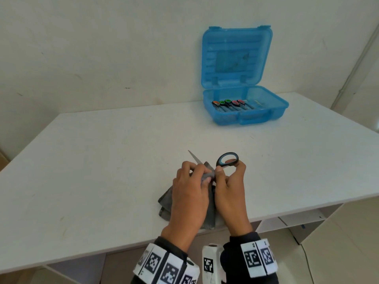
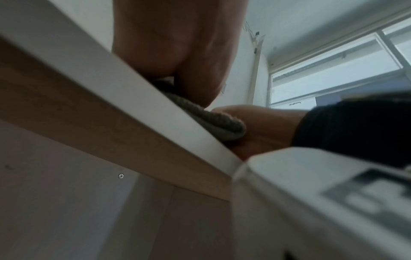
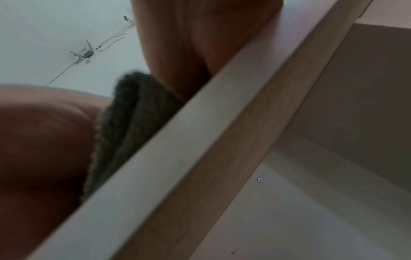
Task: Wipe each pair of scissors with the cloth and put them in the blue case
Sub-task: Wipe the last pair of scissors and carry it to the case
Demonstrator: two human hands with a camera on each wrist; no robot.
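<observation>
A pair of scissors [image 1: 222,162] with a black and grey-blue handle is held over the near edge of the white table [image 1: 102,160]. My right hand [image 1: 229,181] grips its handle, one finger through the loop. My left hand [image 1: 190,181] pinches a grey cloth [image 1: 166,201] around the blades, whose tip [image 1: 191,154] pokes out to the far left. The cloth [image 2: 213,119] hangs over the table edge in the left wrist view, and the cloth [image 3: 131,114] shows in the right wrist view too. The blue case [image 1: 246,107] stands open at the far right with several scissors [image 1: 229,104] inside.
The case's lid [image 1: 235,56] leans upright against the white wall. Shelving [image 1: 297,220] sits below the table at the right. Both wrist views look up past the table's front edge [image 2: 138,98], with a window [image 2: 333,73] behind.
</observation>
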